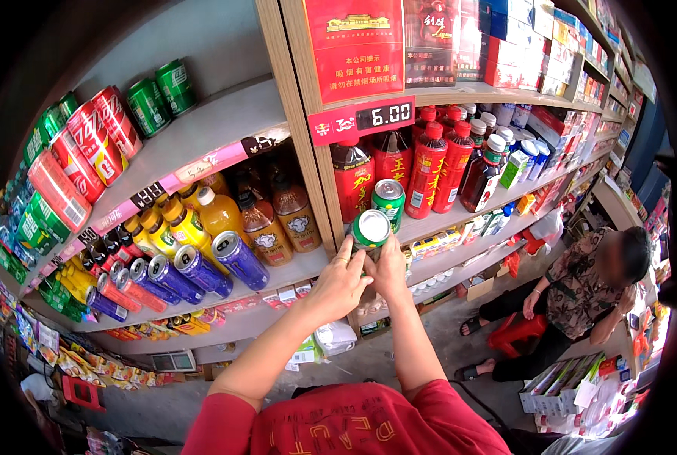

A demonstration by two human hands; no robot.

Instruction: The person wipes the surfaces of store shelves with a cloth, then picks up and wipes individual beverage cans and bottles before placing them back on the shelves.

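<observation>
A green can point(363, 245) with a pale silver top is between my two hands, at the edge of the middle shelf. My left hand point(340, 287) grips its left side, thumb toward the right hand. From the right, my right hand point(388, 267) closes on the same can, its fingers partly hidden behind it. Just beyond stands another green can point(388, 206), upright on the shelf. Red bottles point(430, 168) are lined up behind the cans. Whether the held can's base touches the shelf is hidden by my hands.
A wooden upright point(308, 121) divides the shelving. To its left are purple cans point(241, 260), orange drink bottles point(219, 212) and, higher up, tilted red cans point(96, 144). Cigarette cartons point(357, 45) fill the upper right shelf. A person sits on a red stool point(517, 336) at the right.
</observation>
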